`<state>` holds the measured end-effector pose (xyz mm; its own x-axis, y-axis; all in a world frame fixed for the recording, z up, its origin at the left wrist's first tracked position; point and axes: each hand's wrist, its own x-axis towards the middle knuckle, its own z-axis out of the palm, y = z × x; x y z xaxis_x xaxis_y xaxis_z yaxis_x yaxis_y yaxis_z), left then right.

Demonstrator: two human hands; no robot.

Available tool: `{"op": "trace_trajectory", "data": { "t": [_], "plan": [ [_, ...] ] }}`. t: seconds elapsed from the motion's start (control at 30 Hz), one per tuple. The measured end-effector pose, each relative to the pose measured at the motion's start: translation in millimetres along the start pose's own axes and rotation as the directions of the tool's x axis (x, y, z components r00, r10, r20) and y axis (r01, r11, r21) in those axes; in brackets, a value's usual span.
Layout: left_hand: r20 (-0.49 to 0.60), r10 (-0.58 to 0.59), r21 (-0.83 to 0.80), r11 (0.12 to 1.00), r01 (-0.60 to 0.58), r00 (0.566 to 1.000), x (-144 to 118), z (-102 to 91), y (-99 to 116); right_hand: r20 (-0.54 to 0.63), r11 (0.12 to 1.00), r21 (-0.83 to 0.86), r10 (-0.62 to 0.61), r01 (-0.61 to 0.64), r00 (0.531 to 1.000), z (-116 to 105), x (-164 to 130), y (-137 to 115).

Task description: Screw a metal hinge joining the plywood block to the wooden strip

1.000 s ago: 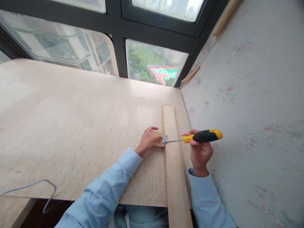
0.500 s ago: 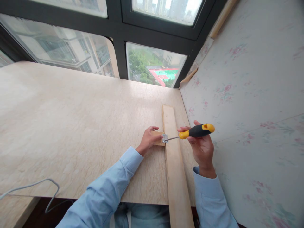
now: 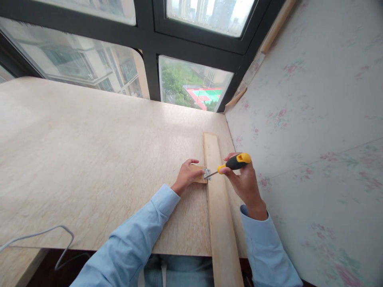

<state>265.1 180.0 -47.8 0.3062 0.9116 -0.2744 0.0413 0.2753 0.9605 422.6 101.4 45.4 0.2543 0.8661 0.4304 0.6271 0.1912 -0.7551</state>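
My right hand (image 3: 243,181) is closed around a yellow-and-black screwdriver (image 3: 235,162), its shaft slanting down to the left. The tip meets a small silver hinge (image 3: 207,174) at its left leaf. That hinge spans the joint between a short wooden block (image 3: 199,177) and a long wooden board (image 3: 220,207). My left hand (image 3: 189,175) grips the short block, thumb near the hinge and forefinger stretched along the far side. Part of the block is hidden under that hand. The screw heads are too small to make out clearly.
The board lies on a marble-patterned countertop (image 3: 104,159) and juts past its front edge. A flowered wall (image 3: 314,119) rises close on the right. Dark-framed windows (image 3: 149,40) stand at the back. A grey cable (image 3: 64,228) hangs over the front left edge.
My right hand and the screwdriver handle have moved left and closer to the hinge. The fingers have wrapped more firmly around the handle. My left hand stays on the block.
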Motion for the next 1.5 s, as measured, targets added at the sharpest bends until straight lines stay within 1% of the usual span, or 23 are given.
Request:
{"op": "trace_trajectory", "data": {
  "t": [0.07,0.13,0.17,0.23,0.3,0.37,0.43,0.47,0.53,0.63,0.7,0.73,0.8,0.9,0.97,1.0,1.07,1.13,1.23,1.3,1.37,1.43,1.5],
  "plan": [
    [0.006,0.005,-0.006,1.0,-0.005,1.0,0,-0.1,0,0.113,0.974,0.22,0.034,-0.058,0.993,-1,-4,-1],
    [0.005,0.008,-0.006,1.0,-0.008,1.0,0,-0.1,0,0.232,0.908,0.393,0.052,-0.143,0.971,-3,-11,-3],
    [0.003,0.005,-0.006,1.0,-0.005,1.0,0,0.0,0,0.276,0.881,0.438,0.056,-0.178,0.96,-5,-14,-4],
    [0.003,-0.006,-0.011,1.0,0.007,1.0,0,0.2,0,0.323,0.869,0.441,0.081,-0.226,0.943,-9,-18,-7],
    [0.008,-0.016,-0.019,1.0,0.016,1.0,0,0.5,0,0.282,0.909,0.328,0.165,-0.256,0.945,-11,-19,-8],
    [0.01,-0.019,-0.019,1.0,0.019,1.0,1,0.7,0,0.128,0.955,0.101,0.266,-0.279,0.956,-10,-17,-9],
    [0.007,-0.013,-0.014,1.0,0.013,1.0,1,0.7,-1,-0.052,0.952,-0.116,0.281,-0.285,0.958,-6,-14,-9],
    [0.005,-0.009,-0.014,1.0,0.01,1.0,1,0.7,-1,-0.099,0.947,-0.173,0.257,-0.271,0.961,-4,-13,-8],
    [0.004,-0.003,-0.02,1.0,0.003,1.0,2,0.7,-2,-0.078,0.969,-0.139,0.193,-0.203,0.978,1,-12,-6],
    [0.01,0.001,-0.047,0.999,-0.001,1.0,2,0.7,-3,0.098,0.984,0.146,0.092,-0.106,0.991,5,-16,-4],
    [0.013,0.005,-0.064,0.998,-0.005,1.0,2,0.9,-3,0.195,0.95,0.293,0.049,-0.106,0.98,5,-18,-6],
    [0.012,0.009,-0.066,0.998,-0.008,1.0,2,1.0,-3,0.226,0.942,0.312,0.05,-0.121,0.973,4,-19,-8],
    [0.005,0.013,-0.055,0.998,-0.012,1.0,1,1.1,-2,0.219,0.964,0.215,0.109,-0.157,0.97,3,-17,-11],
    [-0.007,0.0,-0.026,1.0,-0.001,1.0,0,1.0,2,0.02,0.983,-0.082,0.169,-0.167,0.985,5,-12,-16],
    [-0.013,-0.006,-0.016,1.0,0.006,1.0,-1,0.9,3,-0.061,0.978,-0.149,0.136,-0.143,0.989,8,-9,-16],
    [-0.014,-0.008,-0.018,1.0,0.008,1.0,-1,0.9,4,-0.044,0.986,-0.107,0.121,-0.125,0.992,10,-9,-16],
    [-0.009,-0.005,-0.037,0.999,0.005,1.0,0,1.0,2,0.056,0.993,0.072,0.093,-0.097,0.994,11,-9,-15],
    [-0.004,-0.001,-0.047,0.999,0.001,1.0,1,1.3,-1,0.141,0.961,0.262,0.054,-0.09,0.989,11,-11,-14],
    [-0.006,0.014,-0.021,1.0,-0.014,1.0,4,1.5,-4,0.205,0.921,0.366,0.062,-0.135,0.977,9,-11,-13],
    [-0.012,0.017,0.009,1.0,-0.017,1.0,4,1.2,-4,0.177,0.946,0.28,0.114,-0.161,0.978,10,-9,-12],
    [-0.015,0.015,0.033,0.999,-0.014,1.0,3,0.8,-2,0.021,0.987,0.083,0.137,-0.138,0.99,12,-6,-11],
    [-0.021,0.012,0.044,0.999,-0.011,1.0,1,0.5,0,-0.142,0.99,-0.103,0.085,-0.1,0.986,15,-4,-10],
    [-0.027,0.007,0.036,0.999,-0.006,1.0,0,0.5,2,-0.165,0.985,-0.159,0.043,-0.07,0.985,16,-5,-8]
  ]
}}
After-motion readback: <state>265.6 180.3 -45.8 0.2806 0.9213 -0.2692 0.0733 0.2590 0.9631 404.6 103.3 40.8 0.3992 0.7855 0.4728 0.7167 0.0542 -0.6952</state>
